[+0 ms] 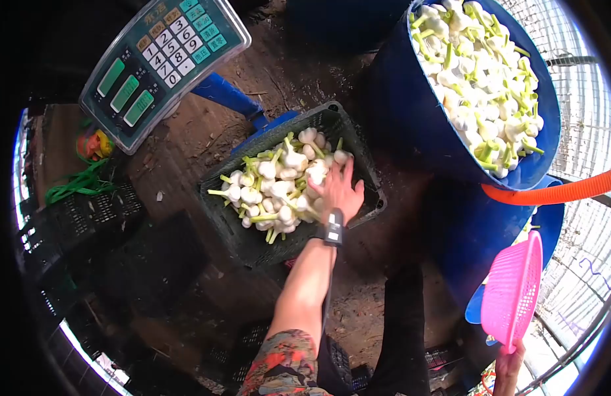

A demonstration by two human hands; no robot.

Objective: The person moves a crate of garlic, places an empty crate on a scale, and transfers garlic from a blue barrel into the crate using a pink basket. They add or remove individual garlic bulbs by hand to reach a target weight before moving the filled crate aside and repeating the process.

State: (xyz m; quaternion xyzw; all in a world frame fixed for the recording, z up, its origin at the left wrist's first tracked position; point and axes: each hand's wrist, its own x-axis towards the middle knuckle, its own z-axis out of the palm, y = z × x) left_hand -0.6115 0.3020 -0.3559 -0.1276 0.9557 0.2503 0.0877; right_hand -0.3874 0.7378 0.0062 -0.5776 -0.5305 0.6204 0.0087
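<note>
My left hand [339,191], with a dark watch band at the wrist, reaches into a dark green plastic crate [229,241]. Its fingers are spread over the right side of a heap of garlic bulbs [279,185] with short green stems, touching the bulbs there. Whether a bulb sits under the palm is hidden. At the lower right, my right hand [510,362] is closed on the rim of a pink plastic basket [513,287], which is tilted on its side. No contents of the basket show from this angle.
Beside the crate stands a scale with a keypad display [163,63] on a blue post [229,96]. A large blue barrel [417,112] full of garlic is at upper right. An orange hose [556,191] crosses below it. Dark crates [88,218] and green straps [81,185] lie left.
</note>
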